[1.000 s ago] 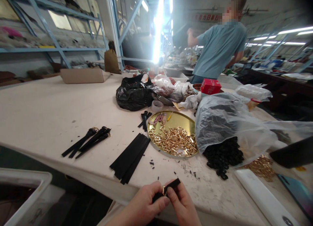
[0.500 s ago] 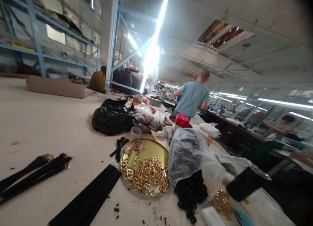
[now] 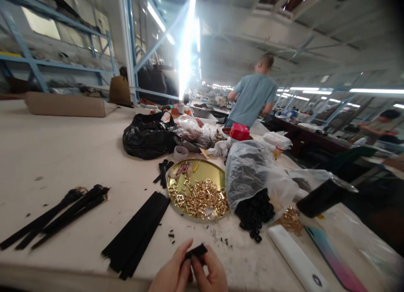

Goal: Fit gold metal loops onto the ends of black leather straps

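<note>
At the table's front edge, my left hand [image 3: 173, 270] and my right hand [image 3: 211, 272] meet, their fingers closed together on a short black strap end [image 3: 197, 250]. How far the strap runs inside my fingers is hidden. Left of my hands lies a stack of flat black straps [image 3: 137, 233]. Beyond my hands stands a round golden tray [image 3: 217, 170] with a heap of gold metal buckles [image 3: 202, 198] in it, plus a few pink-handled tools. Further left rest bundled black straps [image 3: 71, 216] with gold-coloured hardware at their ends.
Small black scraps [image 3: 171, 235] dot the table. A clear plastic bag [image 3: 249, 165] spills black pieces [image 3: 255, 212] on the right, near a white device [image 3: 295, 256] and a phone [image 3: 334, 258]. Behind are a black plastic bag [image 3: 148, 136], a red box [image 3: 240, 131] and a person [image 3: 252, 96].
The view has tilted downward, bringing the table's front edge into sight. Both my hands have come into view at the bottom, holding a black strap.
</note>
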The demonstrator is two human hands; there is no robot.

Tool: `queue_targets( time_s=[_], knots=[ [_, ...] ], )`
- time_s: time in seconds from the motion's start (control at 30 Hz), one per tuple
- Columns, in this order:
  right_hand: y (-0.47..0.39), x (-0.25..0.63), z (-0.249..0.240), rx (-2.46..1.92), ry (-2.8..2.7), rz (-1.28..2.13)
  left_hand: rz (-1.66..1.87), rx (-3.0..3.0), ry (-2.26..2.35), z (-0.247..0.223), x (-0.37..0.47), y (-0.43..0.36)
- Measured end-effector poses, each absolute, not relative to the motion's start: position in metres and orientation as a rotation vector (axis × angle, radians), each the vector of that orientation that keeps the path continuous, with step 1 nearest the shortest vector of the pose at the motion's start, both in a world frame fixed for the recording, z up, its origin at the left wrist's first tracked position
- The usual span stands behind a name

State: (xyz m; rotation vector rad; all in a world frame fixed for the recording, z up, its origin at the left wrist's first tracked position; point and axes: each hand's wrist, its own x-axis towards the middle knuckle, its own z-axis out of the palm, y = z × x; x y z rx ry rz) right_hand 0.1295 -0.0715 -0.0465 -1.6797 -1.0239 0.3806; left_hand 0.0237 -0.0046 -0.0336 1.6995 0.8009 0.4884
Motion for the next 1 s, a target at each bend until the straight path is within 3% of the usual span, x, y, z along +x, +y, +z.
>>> queue_targets(
  time_s=[0.43,0.6,0.73,1.0],
  knots=[
    [-0.079,0.150,-0.054,-1.569,-0.899,0.683,0.386,1.576,0.809,-0.021,0.047,-0.009],
    [-0.093,0.181,-0.036,-1.702,-1.248,0.360,0.370,1.564,0.801,-0.009,0.054,-0.004],
    [-0.098,0.245,-0.030,-2.346,-1.344,-0.090,0.345,1.566,0.840,-0.012,0.054,-0.002],
    [-0.081,0.295,-0.039,-2.516,-1.215,-0.116,0.366,1.616,0.865,-0.016,0.047,-0.006]
  ],
)
